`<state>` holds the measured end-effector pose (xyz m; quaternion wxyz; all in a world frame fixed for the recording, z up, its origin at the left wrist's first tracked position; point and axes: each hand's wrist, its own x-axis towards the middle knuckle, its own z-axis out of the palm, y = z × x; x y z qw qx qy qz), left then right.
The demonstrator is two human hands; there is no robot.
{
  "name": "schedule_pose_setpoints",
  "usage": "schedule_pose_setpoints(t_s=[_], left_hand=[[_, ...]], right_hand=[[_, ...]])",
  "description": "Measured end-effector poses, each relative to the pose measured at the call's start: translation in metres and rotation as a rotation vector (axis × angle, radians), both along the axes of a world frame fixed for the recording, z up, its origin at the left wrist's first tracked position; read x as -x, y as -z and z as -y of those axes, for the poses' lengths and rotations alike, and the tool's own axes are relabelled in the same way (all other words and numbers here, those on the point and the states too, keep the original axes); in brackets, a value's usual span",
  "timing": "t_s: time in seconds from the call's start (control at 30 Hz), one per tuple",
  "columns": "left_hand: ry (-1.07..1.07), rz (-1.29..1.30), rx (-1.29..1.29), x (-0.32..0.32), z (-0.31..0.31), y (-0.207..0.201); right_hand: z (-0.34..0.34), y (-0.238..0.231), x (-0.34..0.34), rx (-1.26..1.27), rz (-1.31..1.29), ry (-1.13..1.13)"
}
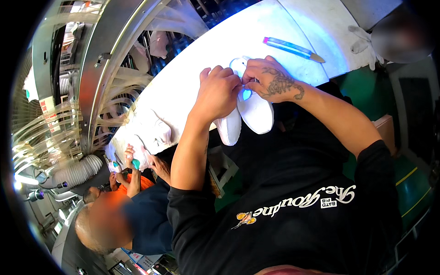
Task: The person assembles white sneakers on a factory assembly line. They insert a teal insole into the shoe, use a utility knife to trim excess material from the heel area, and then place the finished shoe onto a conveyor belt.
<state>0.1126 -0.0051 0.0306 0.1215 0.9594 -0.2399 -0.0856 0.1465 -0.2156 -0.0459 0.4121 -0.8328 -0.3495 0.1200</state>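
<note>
The white shoes (257,114) are at the near edge of the worktop (181,85), side by side, with their rounded ends directed toward the wearer's body. The left hand (219,91) and right hand (271,81) are close together above the shoes, fingers bent inward (the exact grip is hidden, so whether either hand is clamped on a shoe cannot be determined). A slim brush-like tool (293,48) with a pink end and a tan tip lies on the worktop beyond the right hand. A white glove (361,43) lies farther right.
</note>
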Motion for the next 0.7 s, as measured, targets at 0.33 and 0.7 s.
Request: schedule_pose_setpoints(t_s=[0.33, 0.7], left_hand=[[-0.382, 0.478, 0.296, 0.076, -0.013, -0.005], [-0.641, 0.489, 0.419, 0.172, 0.013, 0.006]], right_hand=[[0.032, 0.004, 0.015, -0.309, 0.104, 0.047], [0.041, -0.044, 0.091, -0.473, 0.414, -0.111]])
